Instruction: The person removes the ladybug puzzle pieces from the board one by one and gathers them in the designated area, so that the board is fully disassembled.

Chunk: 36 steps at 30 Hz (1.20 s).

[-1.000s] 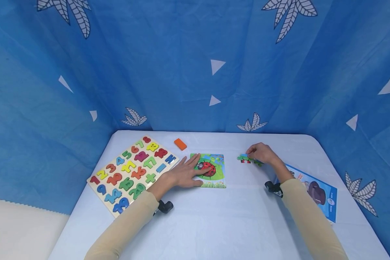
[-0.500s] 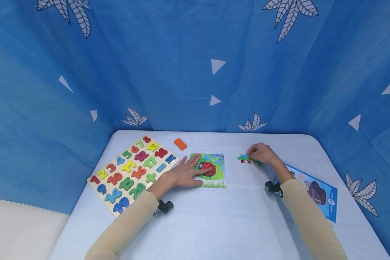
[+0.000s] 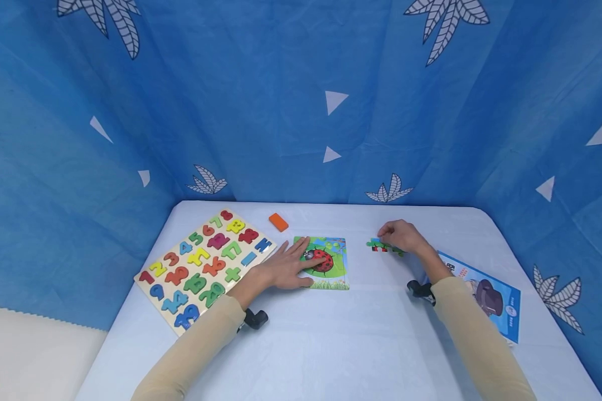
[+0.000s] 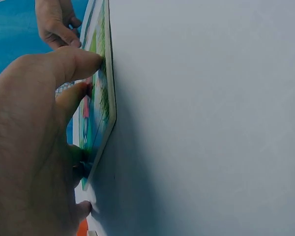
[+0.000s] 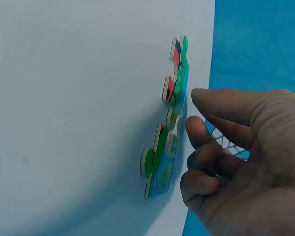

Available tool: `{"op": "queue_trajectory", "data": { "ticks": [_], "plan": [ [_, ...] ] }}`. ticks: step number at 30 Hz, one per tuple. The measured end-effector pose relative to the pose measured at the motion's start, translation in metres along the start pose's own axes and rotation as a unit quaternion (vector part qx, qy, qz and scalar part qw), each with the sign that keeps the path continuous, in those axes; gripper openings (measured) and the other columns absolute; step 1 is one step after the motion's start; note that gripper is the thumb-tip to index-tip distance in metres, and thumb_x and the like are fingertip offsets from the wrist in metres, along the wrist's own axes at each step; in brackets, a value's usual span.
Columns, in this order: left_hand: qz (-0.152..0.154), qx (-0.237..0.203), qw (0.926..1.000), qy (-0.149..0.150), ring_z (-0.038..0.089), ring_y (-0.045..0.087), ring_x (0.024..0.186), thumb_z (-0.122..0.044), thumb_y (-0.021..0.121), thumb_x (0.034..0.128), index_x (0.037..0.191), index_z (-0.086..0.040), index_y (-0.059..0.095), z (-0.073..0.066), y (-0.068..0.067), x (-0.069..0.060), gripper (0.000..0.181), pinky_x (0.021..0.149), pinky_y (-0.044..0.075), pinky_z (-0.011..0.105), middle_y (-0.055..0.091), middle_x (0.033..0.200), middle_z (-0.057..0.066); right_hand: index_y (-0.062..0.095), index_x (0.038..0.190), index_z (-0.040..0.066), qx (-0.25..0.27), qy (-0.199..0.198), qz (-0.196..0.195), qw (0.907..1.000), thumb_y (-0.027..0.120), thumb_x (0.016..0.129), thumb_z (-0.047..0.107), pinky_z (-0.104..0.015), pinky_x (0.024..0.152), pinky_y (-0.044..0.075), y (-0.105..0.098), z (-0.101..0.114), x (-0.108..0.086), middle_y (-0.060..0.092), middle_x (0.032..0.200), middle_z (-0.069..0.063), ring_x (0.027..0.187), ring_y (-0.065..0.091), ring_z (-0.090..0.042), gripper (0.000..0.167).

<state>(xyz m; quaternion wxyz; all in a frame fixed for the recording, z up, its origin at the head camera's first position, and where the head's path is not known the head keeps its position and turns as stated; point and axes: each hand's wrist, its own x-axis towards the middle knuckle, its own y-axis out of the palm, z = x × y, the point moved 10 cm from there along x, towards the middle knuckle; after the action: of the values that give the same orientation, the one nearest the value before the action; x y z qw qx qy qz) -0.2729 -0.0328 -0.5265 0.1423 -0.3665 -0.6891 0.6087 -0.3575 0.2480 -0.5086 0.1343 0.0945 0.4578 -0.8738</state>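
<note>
A square ladybug jigsaw puzzle [image 3: 333, 277] lies flat near the middle of the table. My left hand [image 3: 283, 267] rests on its left part with fingers spread; in the left wrist view its thumb touches the puzzle's edge. To the right lie loose jigsaw pieces [image 3: 376, 244], green with red and blue parts, side by side. My right hand [image 3: 403, 236] is at their far side, fingers loosely bent. Viewed from the right wrist, thumb and index finger stand apart beside the jigsaw pieces [image 5: 160, 152], with nothing visible between them.
A wooden number board [image 3: 188, 253] with several coloured numerals lies to the left. An orange block [image 3: 278, 222] sits behind the puzzle. At the right, partly under the right forearm, is a blue book [image 3: 509, 303]. Blue curtain [image 3: 301, 111] surrounds the table's far side.
My right hand has shifted slightly left over the loose pieces, which stay nearly in place. The left hand has not moved on the puzzle.
</note>
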Motion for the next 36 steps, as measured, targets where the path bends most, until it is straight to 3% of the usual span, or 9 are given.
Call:
{"op": "queue_trajectory", "data": {
  "ticks": [4,10,14,22,28,36],
  "plan": [
    [-0.008,-0.007,0.9999,0.002,0.026,-0.006,0.156,-0.047,0.036,0.1044,0.158,-0.047,0.022,0.001,-0.002,0.0,0.055,0.124,0.006,0.055,-0.004,0.17,0.012,0.071,0.113,0.006,0.005,-0.022,-0.009,0.9997,0.06,0.1,0.021,-0.037,0.078,0.049,0.003,0.01,-0.002,0.067,0.111,-0.013,0.096,0.057,-0.027,0.023],
    [-0.032,-0.005,0.9994,0.009,0.026,-0.001,0.157,-0.031,0.033,0.1057,0.157,-0.048,0.027,0.002,-0.005,0.001,0.054,0.123,0.01,0.056,0.002,0.17,0.012,0.072,0.11,0.007,0.018,-0.051,-0.015,0.9984,0.062,0.099,0.019,-0.033,0.071,0.049,0.016,0.026,-0.004,0.069,0.101,-0.009,0.083,0.059,-0.022,0.018],
    [-0.043,-0.002,0.999,0.011,0.026,0.003,0.156,-0.033,0.036,0.1063,0.156,-0.044,0.032,0.003,-0.007,0.0,0.051,0.123,0.013,0.057,0.006,0.169,0.012,0.072,0.108,0.006,0.033,-0.067,-0.019,0.997,0.063,0.098,0.015,-0.031,0.068,0.05,0.026,0.038,-0.006,0.069,0.099,-0.009,0.079,0.061,-0.02,0.016],
    [-0.063,-0.013,0.9979,-0.009,0.022,0.011,0.156,-0.039,0.049,0.1029,0.155,-0.026,0.041,0.009,-0.012,0.002,0.055,0.123,0.016,0.053,0.014,0.169,0.006,0.073,0.107,0.011,0.039,-0.092,-0.028,0.9946,0.062,0.099,0.019,-0.034,0.074,0.048,0.038,0.065,-0.009,0.067,0.103,-0.006,0.09,0.057,-0.023,0.016],
    [-0.074,-0.008,0.9972,-0.007,0.023,0.014,0.155,-0.04,0.048,0.1041,0.147,-0.025,0.051,0.012,-0.014,0.002,0.046,0.123,0.015,0.052,0.018,0.168,0.005,0.074,0.106,0.012,0.038,-0.107,-0.02,0.9934,0.063,0.099,0.021,-0.034,0.074,0.047,0.05,0.08,-0.007,0.067,0.101,-0.003,0.091,0.057,-0.021,0.016],
    [-0.111,-0.007,0.9938,-0.005,0.031,0.024,0.152,-0.026,0.047,0.1068,0.139,-0.033,0.061,0.016,-0.022,0.0,0.036,0.118,0.027,0.056,0.032,0.164,0.004,0.073,0.107,0.012,0.047,-0.129,-0.001,0.9905,0.062,0.1,0.02,-0.035,0.078,0.048,0.067,0.099,-0.006,0.068,0.1,-0.002,0.092,0.059,-0.02,0.016]
  ]
}}
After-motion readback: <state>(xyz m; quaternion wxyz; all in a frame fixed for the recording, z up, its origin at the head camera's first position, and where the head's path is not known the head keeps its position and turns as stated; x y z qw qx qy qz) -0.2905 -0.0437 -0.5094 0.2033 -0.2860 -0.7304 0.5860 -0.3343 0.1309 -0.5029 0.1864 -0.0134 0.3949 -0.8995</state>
